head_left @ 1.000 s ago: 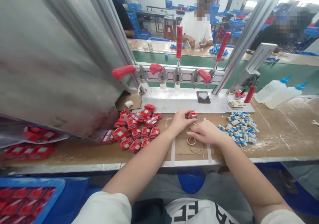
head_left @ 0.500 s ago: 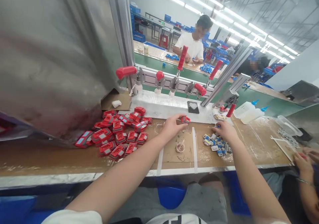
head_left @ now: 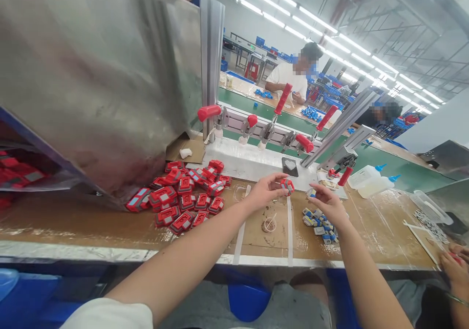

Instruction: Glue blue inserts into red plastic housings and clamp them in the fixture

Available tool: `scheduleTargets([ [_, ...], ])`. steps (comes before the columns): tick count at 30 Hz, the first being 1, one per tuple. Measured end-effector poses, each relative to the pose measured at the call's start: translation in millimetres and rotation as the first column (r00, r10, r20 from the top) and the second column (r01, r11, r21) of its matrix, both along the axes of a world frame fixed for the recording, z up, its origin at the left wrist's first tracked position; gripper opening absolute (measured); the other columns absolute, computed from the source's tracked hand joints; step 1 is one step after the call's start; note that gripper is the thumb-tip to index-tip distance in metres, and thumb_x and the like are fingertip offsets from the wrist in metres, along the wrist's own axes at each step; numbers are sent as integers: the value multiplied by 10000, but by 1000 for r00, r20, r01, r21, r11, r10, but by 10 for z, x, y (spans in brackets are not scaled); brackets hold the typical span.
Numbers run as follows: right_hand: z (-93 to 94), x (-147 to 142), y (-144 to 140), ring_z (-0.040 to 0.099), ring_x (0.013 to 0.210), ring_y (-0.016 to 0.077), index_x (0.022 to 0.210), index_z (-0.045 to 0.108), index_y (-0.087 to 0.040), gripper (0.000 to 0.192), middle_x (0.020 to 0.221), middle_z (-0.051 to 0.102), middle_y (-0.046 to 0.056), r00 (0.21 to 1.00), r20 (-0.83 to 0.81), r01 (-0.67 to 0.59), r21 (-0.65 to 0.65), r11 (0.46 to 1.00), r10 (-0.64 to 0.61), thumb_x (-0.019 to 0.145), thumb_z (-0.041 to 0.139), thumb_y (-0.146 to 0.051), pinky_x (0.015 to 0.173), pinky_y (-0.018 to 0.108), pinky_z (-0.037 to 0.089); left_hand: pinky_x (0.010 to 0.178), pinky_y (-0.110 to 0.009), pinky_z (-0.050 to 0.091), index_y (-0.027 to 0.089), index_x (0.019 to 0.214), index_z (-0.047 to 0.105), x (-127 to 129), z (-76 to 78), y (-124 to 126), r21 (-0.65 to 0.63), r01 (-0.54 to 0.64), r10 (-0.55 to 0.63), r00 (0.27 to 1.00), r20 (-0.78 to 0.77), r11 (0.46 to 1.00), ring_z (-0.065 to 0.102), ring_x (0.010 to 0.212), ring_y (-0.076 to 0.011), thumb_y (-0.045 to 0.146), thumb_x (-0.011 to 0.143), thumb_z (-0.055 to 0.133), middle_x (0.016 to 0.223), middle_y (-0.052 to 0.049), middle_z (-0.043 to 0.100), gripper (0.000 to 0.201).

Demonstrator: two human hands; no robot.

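Your left hand [head_left: 264,190] pinches one red housing [head_left: 287,185] between thumb and fingertips, lifted just above the bench [head_left: 110,221] near its middle, and your right hand [head_left: 328,203] holds a small blue-and-white insert [head_left: 311,192] in narrowed fingers, close to the housing but not yet joined to it. By the look of things you are early in the batch: the pile of red housings [head_left: 183,195] to the left stays large, a fair scatter of blue-and-white inserts [head_left: 318,220] lies just under your right hand, and I see no stack of finished pieces on the bench. The housings are blocky moulded plastic, glossy red with pale grey faces; the inserts are smaller, flat and rectangular. On the far side sits a white fixture plate [head_left: 252,162] with a row of red-handled toggle clamps [head_left: 278,124], a dark pad [head_left: 289,166] bearing a pale heart shape, and two soft translucent squeeze bottles [head_left: 368,180] with blue nozzles. The bench top is brown board, scuffed and glue-smeared, marked off with white tape strips [head_left: 289,226].
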State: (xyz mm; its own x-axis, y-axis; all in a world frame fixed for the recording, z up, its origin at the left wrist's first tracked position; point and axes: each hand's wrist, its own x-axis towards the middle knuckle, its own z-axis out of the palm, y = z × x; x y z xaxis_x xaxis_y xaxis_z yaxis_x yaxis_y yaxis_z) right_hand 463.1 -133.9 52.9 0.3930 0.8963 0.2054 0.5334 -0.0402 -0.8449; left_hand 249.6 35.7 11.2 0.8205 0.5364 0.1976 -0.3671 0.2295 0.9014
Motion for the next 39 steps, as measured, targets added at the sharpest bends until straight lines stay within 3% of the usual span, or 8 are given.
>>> scheduleTargets([
  [4,52,-274,150,666,897,226,1097,760,-264,423,1015,719,66,996,-88,-22,80,997,29,729,878,-435,838,383,579,937,-387,569,157,1234,685,-13,19,-16,-61,49,-49,999,5,997,726,1066,-263,424,687,915,1185,-141,754,651],
  [17,313,-537,216,672,898,248,1239,764,-318,376,1016,707,74,968,222,-126,47,991,113,885,743,-442,877,423,562,999,-426,555,208,1310,688,-33,43,-10,-18,54,-54,998,-40,998,704,1147,-282,429,718,891,1272,-119,736,664],
  [21,238,-533,225,669,821,217,1236,751,-320,423,974,723,56,984,-163,-39,176,984,68,853,765,-502,805,390,580,1057,-430,526,207,1322,677,-41,53,-3,-22,63,-63,998,-25,998,688,1183,-268,408,739,882,1306,-116,722,650],
  [24,156,-524,228,686,810,202,1236,736,-323,475,1074,743,70,873,-482,49,243,969,77,824,775,-557,744,360,599,1077,-424,516,208,1313,681,-46,66,-10,-49,48,-48,999,-5,998,679,1201,-261,396,747,881,1307,-114,722,629],
  [29,81,-543,211,688,805,176,1185,763,-321,467,1112,755,70,775,-624,67,234,970,97,772,838,-524,733,320,609,1049,-405,539,217,1331,674,-53,63,-27,-99,76,-72,996,49,992,673,1210,-260,384,758,880,1340,-121,703,631],
  [32,75,-571,181,697,828,180,1215,757,-336,465,1088,767,49,837,-541,50,226,973,83,793,827,-519,801,346,609,1051,-400,537,224,1341,670,-45,43,-20,-98,108,-101,992,71,989,667,1219,-259,373,766,876,1350,-115,697,629],
  [35,105,-615,136,696,953,215,1229,761,-303,415,1119,759,58,966,-259,50,216,975,8,848,794,-463,911,389,583,1063,-411,527,213,1335,674,-27,21,-6,-69,107,-101,992,82,992,676,1198,-262,368,771,873,1335,-112,705,618],
  [39,157,-692,105,669,1085,241,1254,751,-292,387,1207,727,69,1000,-15,21,223,975,-18,891,755,-428,981,397,552,1046,-424,539,199,1312,678,-24,26,-5,-1,72,-72,994,83,997,707,1132,-255,363,784,861,1262,-111,737,583],
])
